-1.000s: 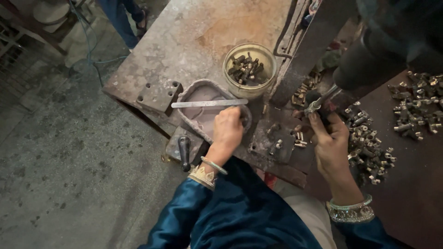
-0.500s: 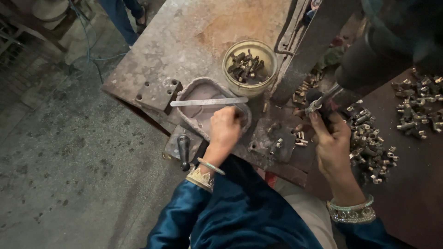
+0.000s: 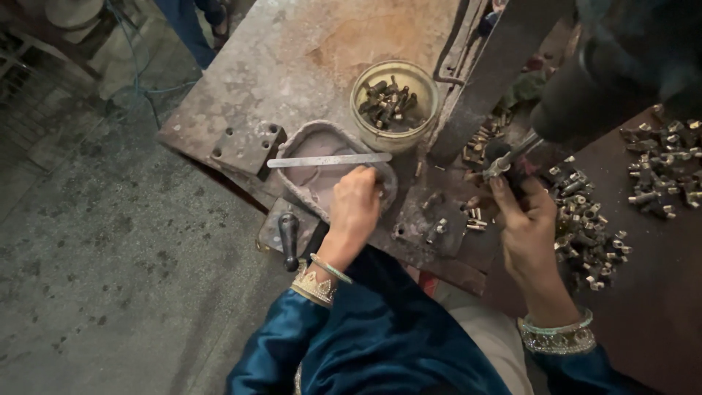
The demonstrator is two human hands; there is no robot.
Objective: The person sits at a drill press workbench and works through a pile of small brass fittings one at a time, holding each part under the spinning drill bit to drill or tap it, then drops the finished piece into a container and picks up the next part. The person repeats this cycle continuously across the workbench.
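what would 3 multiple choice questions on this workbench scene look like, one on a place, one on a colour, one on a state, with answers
1. Where does the flat metal strip lie?
A. across the shallow grey tray
B. inside the round tub
C. on the floor

2. What colour are the person's sleeves?
A. red
B. deep blue
C. white

3. What is the state of the round tub?
A. empty
B. tipped on its side
C. upright, holding small metal parts

Answers:
1 A: the strip spans the shallow grey tray rim to rim, just above the left hand, which rests at the tray's edge.
2 B: both forearms show shiny deep blue cloth with patterned cuffs.
3 C: the tub stands upright on the metal bench with dark little parts piled inside; the right hand is at the machine's tool, beside a loose pile of similar parts.
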